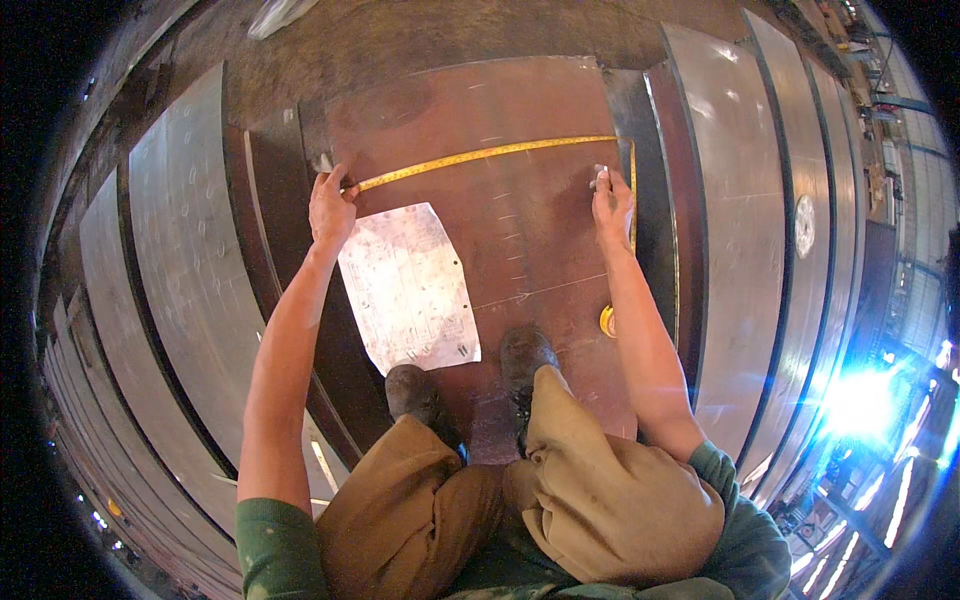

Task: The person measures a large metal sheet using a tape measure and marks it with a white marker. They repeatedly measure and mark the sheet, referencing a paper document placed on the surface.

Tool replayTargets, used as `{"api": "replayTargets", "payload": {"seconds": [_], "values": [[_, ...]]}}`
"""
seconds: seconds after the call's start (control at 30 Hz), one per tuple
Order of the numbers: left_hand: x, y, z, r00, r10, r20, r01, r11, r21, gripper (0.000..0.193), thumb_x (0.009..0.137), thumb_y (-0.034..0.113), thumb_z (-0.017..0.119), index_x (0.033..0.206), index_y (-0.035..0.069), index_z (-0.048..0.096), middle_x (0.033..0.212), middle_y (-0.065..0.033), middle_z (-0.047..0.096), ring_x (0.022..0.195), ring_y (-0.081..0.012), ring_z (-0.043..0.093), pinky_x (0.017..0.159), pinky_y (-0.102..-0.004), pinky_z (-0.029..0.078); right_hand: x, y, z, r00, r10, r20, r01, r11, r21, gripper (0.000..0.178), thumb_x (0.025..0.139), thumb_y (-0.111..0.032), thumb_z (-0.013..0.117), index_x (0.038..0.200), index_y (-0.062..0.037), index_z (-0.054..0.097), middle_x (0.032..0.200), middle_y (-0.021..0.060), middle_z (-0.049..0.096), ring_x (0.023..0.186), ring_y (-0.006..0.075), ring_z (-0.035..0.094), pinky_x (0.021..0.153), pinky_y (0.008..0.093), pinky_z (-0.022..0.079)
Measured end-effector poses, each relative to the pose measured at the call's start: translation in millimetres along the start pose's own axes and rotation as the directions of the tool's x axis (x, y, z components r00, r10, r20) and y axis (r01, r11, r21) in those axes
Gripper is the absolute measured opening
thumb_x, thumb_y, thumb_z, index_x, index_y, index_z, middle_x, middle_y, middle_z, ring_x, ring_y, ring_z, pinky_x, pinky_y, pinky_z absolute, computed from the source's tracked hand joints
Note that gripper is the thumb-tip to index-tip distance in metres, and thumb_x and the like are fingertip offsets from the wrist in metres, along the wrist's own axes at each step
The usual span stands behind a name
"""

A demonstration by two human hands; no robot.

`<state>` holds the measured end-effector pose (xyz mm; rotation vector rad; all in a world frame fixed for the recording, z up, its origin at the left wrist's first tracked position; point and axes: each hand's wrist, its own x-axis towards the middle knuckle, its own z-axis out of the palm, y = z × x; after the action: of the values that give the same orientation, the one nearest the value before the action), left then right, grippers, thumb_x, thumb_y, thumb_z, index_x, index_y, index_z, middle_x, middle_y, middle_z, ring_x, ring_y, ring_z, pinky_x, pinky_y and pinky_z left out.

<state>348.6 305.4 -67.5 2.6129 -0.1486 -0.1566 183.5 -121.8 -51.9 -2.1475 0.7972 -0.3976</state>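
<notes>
A yellow measuring tape stretches across a reddish-brown steel plate. At the plate's left edge, my left hand pinches one end of the tape. Near the right edge the tape bends and runs down past my right hand, which is closed on a small white piece of chalk and is just below the tape. A round yellow object, perhaps the tape's case, shows partly behind my right forearm. Faint chalk marks and a line run along the plate's middle.
A smudged paper drawing sheet lies on the plate by my left boot; my right boot is beside it. Long grey steel beams stand in rows on the left, with more beams on the right. A bright blue-white glare shines at lower right.
</notes>
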Motion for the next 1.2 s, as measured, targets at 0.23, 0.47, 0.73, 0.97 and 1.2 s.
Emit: {"api": "replayTargets", "payload": {"seconds": [0.23,0.47,0.73,0.97,1.2], "values": [[8,-2,2,0.992,-0.017,0.122,0.016,1.0,0.009,0.053,0.089,0.019,0.075,0.139,0.008,0.059,0.133,-0.0235,0.061,0.128,-0.0421,0.055,0.107,-0.0481,0.044,21,6,13,0.964,-0.245,-0.104,0.215,0.948,-0.235,0.022,0.097,-0.015,0.061,0.112,-0.0018,0.07,0.093,0.0207,0.07,0.09,0.0394,0.067,0.083,0.0474,0.052],[0,-4,3,0.992,0.098,-0.079,-0.097,0.995,0.012,0.035,0.088,0.007,0.073,0.121,0.007,0.066,0.105,-0.0124,0.065,0.104,-0.0331,0.064,0.089,-0.0446,0.051,20,-18,22,0.98,-0.194,0.034,0.197,0.97,-0.145,0.02,0.096,-0.015,0.063,0.11,-0.0026,0.069,0.092,0.0206,0.069,0.088,0.0386,0.065,0.08,0.0479,0.051],[1,-3,2,0.994,0.092,-0.054,-0.091,0.996,0.022,0.036,0.088,0.009,0.074,0.123,0.008,0.066,0.104,-0.0131,0.064,0.103,-0.0341,0.064,0.088,-0.0449,0.051,22,-12,25,0.997,-0.078,0.009,0.079,0.989,-0.127,0.023,0.097,-0.02,0.062,0.107,-0.0013,0.07,0.093,0.0216,0.07,0.088,0.0391,0.068,0.081,0.0469,0.053],[3,-3,-1,0.998,0.062,0.004,-0.062,0.998,0.019,0.041,0.088,0.015,0.075,0.127,0.005,0.064,0.113,-0.0166,0.064,0.11,-0.0365,0.062,0.094,-0.0459,0.049,21,-2,13,1.0,-0.027,-0.013,0.026,0.997,-0.067,0.023,0.098,-0.019,0.062,0.109,-0.0013,0.071,0.097,0.0191,0.072,0.088,0.0334,0.07,0.079,0.0421,0.056],[3,0,-2,0.998,0.057,-0.015,-0.057,0.998,0.004,0.037,0.089,0.01,0.073,0.125,0.007,0.066,0.108,-0.0151,0.064,0.107,-0.0358,0.063,0.091,-0.0455,0.051,11,-9,7,0.999,-0.005,0.038,0.009,0.994,-0.106,0.026,0.1,-0.021,0.062,0.114,-0.001,0.07,0.099,0.0181,0.073,0.086,0.0292,0.072,0.074,0.0383,0.058]]}}
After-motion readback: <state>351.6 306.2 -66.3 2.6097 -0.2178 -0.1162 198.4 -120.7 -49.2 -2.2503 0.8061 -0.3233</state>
